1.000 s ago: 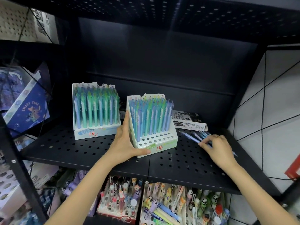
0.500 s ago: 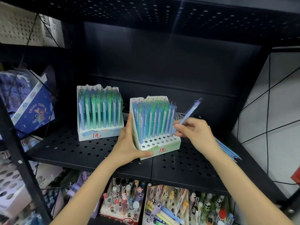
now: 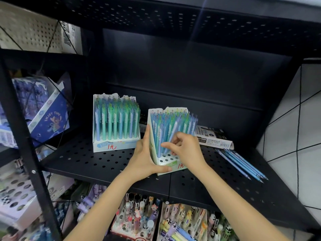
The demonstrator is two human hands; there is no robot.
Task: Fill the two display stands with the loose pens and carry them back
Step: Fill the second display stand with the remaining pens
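Two white cardboard display stands packed with blue and green pens stand on the black perforated shelf [image 3: 97, 162]. The left stand [image 3: 114, 145] sits further back. My left hand [image 3: 145, 160] grips the nearer right stand [image 3: 165, 164] by its left side and front corner. In front of that stand my right hand [image 3: 184, 150] pinches a light blue pen [image 3: 171, 138] and holds it tip-down over the stand's front holes. Several loose blue pens [image 3: 241, 164] lie on the shelf to the right.
A flat marker box [image 3: 213, 138] lies behind the right stand. Below the shelf are trays of novelty pens [image 3: 137, 220]. Blue boxes [image 3: 43, 115] fill the rack at left. A tiled wall [image 3: 295, 119] rises on the right.
My right hand picked one pen from the loose pile on the right, lifted it and brought it left and down to the right stand's front holes. My left hand stayed on the stand.
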